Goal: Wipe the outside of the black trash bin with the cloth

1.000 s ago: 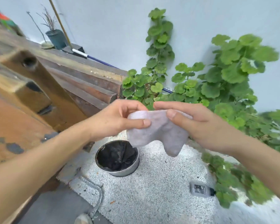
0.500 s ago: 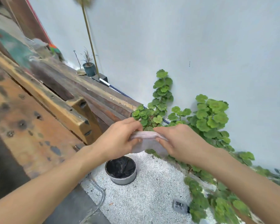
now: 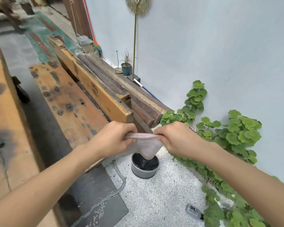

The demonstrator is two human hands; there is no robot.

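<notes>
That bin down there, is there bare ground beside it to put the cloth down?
Yes. Bare gravel lies between the bin, the small bottle and the dark mat. Right of the bin, leafy plants crowd the wall; left, wooden beams close in.

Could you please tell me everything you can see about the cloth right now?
The cloth is pale pinkish-grey and soft, apparently thin fabric. Its top edge is bunched and stretched between the left hand and right hand, which pinch its ends. The rest sags to a point, held in the air above the bin, not touching it.
</notes>
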